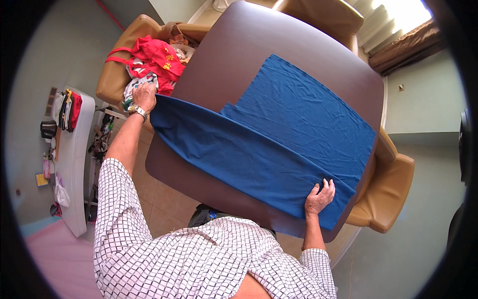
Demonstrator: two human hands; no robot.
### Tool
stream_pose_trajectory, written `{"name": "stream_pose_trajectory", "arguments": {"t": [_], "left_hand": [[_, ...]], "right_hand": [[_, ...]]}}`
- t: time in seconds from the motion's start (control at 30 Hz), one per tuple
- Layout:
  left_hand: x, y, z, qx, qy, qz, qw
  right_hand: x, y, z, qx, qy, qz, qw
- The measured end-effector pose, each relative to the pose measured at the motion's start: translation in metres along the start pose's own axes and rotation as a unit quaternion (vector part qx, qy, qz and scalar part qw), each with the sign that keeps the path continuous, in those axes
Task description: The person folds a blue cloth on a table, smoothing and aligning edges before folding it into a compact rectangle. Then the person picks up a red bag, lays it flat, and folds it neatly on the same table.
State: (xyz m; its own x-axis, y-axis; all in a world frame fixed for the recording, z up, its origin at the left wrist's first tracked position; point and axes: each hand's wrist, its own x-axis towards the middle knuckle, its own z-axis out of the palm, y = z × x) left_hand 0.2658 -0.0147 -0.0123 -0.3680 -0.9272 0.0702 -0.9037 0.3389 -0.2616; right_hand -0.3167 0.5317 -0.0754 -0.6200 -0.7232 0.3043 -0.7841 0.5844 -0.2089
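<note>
A blue cloth (298, 108) lies over the dark brown table (209, 56), with its near part folded over in a long strip. My left hand (145, 96), with a metal wristwatch (137, 111) on the wrist, grips the strip's far left corner at the table's left edge. The cloth is pulled taut and slightly raised there. My right hand (319, 197) rests on the folded strip near its right end, fingers a little apart and pointing away from me. Light wrinkles run across the flat far part of the cloth.
Beside the table's left edge, a tan leather chair (112, 80) bears a heap of red fabric (158, 59) and patterned cloths. Another tan chair (397, 192) stands at the right, a third (325, 15) at the far side. A white mattress (76, 164) leans upright at the left.
</note>
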Motion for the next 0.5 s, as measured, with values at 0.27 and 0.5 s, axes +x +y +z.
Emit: {"name": "stream_pose_trajectory", "arguments": {"t": [0.27, 0.5], "left_hand": [[0.024, -0.001, 0.035, -0.107, 0.097, -0.077, 0.987], [-0.011, -0.03, 0.087, -0.247, -0.088, -0.295, 0.919]], "right_hand": [[0.0, -0.003, -0.001, -0.003, -0.002, 0.01, 1.0], [0.001, -0.005, -0.003, -0.003, 0.001, 0.005, 1.0]]}}
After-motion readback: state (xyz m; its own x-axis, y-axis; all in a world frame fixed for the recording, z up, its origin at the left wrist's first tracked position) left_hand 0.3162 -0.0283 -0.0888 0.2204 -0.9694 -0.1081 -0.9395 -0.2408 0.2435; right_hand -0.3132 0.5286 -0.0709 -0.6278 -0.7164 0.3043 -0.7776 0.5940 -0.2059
